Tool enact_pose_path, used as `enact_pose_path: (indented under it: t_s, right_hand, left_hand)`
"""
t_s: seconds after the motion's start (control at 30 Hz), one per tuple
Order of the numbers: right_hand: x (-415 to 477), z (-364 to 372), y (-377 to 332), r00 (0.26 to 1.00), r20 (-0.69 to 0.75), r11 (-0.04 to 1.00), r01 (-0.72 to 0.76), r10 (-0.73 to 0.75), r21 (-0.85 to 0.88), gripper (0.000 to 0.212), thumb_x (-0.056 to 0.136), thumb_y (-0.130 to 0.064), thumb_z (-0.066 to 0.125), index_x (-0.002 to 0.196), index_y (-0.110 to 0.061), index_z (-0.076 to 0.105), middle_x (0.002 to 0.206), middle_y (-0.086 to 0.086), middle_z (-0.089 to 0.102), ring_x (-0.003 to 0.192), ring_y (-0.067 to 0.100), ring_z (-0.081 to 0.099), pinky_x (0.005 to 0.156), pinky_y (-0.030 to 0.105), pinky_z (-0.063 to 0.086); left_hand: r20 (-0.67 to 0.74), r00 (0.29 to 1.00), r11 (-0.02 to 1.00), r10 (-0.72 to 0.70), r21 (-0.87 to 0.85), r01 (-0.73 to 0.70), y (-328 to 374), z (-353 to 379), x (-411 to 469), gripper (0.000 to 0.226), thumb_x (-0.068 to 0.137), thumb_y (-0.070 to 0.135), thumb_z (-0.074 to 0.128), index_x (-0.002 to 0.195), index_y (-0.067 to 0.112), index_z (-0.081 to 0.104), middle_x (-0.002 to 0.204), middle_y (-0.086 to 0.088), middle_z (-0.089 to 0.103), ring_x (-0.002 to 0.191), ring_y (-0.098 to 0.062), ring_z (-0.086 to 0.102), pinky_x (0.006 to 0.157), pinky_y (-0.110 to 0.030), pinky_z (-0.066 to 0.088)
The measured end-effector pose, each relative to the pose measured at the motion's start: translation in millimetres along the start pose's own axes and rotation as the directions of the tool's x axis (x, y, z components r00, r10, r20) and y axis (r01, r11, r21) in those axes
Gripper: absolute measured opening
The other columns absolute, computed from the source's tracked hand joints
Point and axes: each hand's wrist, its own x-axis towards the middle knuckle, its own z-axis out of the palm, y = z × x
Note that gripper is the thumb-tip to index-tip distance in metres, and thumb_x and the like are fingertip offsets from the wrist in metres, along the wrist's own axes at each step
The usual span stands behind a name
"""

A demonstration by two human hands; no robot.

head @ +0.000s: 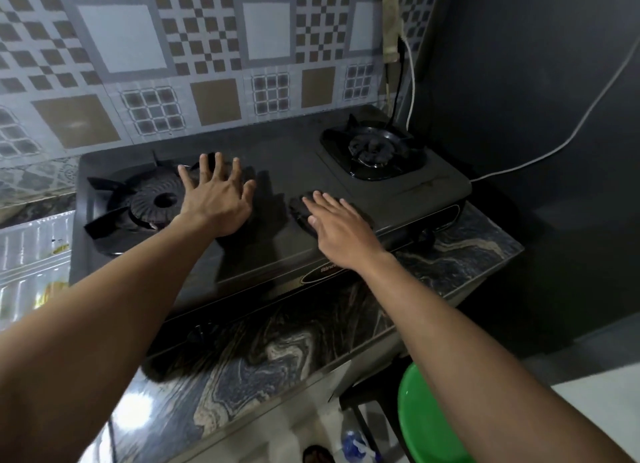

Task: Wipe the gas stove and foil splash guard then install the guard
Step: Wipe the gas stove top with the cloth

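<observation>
Both arms are out over the gas stove [277, 171], which sits mid-frame on the marbled table [277, 345], pushed up against the patterned tile wall [138, 47]. Left hand [218, 199] is spread wide, fingers [207, 163] apart and holding nothing, hovering by the left burner [152, 199]. Right hand [341, 234] lies flat with fingers [325, 203] loosely apart, pressed on a dark cloth [303, 206] at the centre of the stove top; the cloth shows only as a dark patch past the fingertips, so whether it is pinched I cannot tell.

How will this handle? The stove looks rigid and fairly heavy, so it should take firm wiping pressure without shifting much. Its glossy top is probably slick, and the cloth soft and limp, best driven under a flat palm. The pan supports on the left burner and the right burner [375, 151] are likely loose castings: lift them by the prongs, not the rim.

At the left edge of the frame, a ribbed silvery sheet [31, 254] looks like the foil splash guard. I'd judge it light, thin and easily creased, with possibly sharp edges. Hold it with both hands at opposite edges and wipe gently, supporting it from behind.
</observation>
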Motion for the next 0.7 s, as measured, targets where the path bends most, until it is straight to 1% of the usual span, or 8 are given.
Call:
enact_pose_path:
  t_s: [0.13,0.23,0.33,0.43,0.53,0.7]
  right_hand:
    - [4.0,-13.3,39.9,0.995,-0.002,0.995,-0.096,0.096,-0.025,0.050,0.107,-0.028,0.026,0.156,-0.018,0.022,0.164,0.003,0.018,0.152,0.015,0.011,0.123,0.036,0.007]
    - [7.2,-19.9,63.0,0.990,-0.015,0.989,-0.144,0.143,-0.033,0.051,0.107,-0.029,0.026,0.156,-0.018,0.023,0.164,0.003,0.019,0.152,0.016,0.012,0.123,0.036,0.008]
    - [7.7,-22.8,78.7,0.985,-0.037,0.985,-0.169,0.168,-0.027,0.050,0.106,-0.029,0.028,0.154,-0.017,0.028,0.163,0.005,0.024,0.151,0.018,0.016,0.122,0.038,0.012]
    - [5.5,-26.0,92.4,0.976,-0.092,0.980,-0.200,0.199,0.002,0.047,0.105,-0.028,0.033,0.150,-0.016,0.035,0.160,0.008,0.031,0.149,0.022,0.023,0.121,0.041,0.018]
    - [3.8,-34.2,107.8,0.961,-0.114,0.968,-0.250,0.251,0.020,0.044,0.104,-0.026,0.036,0.146,-0.014,0.039,0.157,0.011,0.035,0.146,0.024,0.027,0.119,0.043,0.021]
    - [0.0,-49.3,141.9,0.935,-0.087,0.939,-0.344,0.343,0.000,0.048,0.106,-0.028,0.031,0.151,-0.011,0.033,0.161,0.011,0.027,0.149,0.025,0.020,0.121,0.043,0.016]
  left_hand:
    - [-0.008,0.995,0.995,0.097,0.026,-0.096,34.0,7.0,1.6,0.070,0.100,0.056,0.015,0.159,0.018,0.006,0.166,-0.013,-0.003,0.152,-0.034,-0.011,0.117,-0.061,-0.009]
    - [-0.012,0.986,0.985,0.166,0.044,-0.166,54.7,12.2,7.1,0.076,0.097,0.063,0.013,0.159,0.019,0.005,0.166,-0.012,-0.003,0.152,-0.032,-0.011,0.119,-0.058,-0.008]
    - [0.032,0.981,0.982,0.189,-0.013,-0.189,73.6,16.0,12.8,0.083,0.093,0.071,0.014,0.159,0.022,0.004,0.166,-0.012,-0.005,0.152,-0.030,-0.008,0.121,-0.054,-0.004]
    - [0.097,0.979,0.984,0.179,-0.043,-0.175,89.2,20.3,15.5,0.086,0.090,0.076,0.016,0.159,0.024,0.005,0.166,-0.011,-0.004,0.153,-0.031,-0.001,0.122,-0.053,0.003]
    - [0.107,0.980,0.985,0.167,0.013,-0.170,95.7,21.3,19.0,0.089,0.087,0.079,0.017,0.158,0.025,0.011,0.166,-0.010,0.007,0.152,-0.031,0.009,0.119,-0.052,0.014]
    - [0.107,0.982,0.987,0.155,0.035,-0.160,97.9,14.0,28.7,0.092,0.082,0.082,0.032,0.154,0.025,0.026,0.160,-0.007,0.027,0.145,-0.033,0.027,0.113,-0.053,0.029]
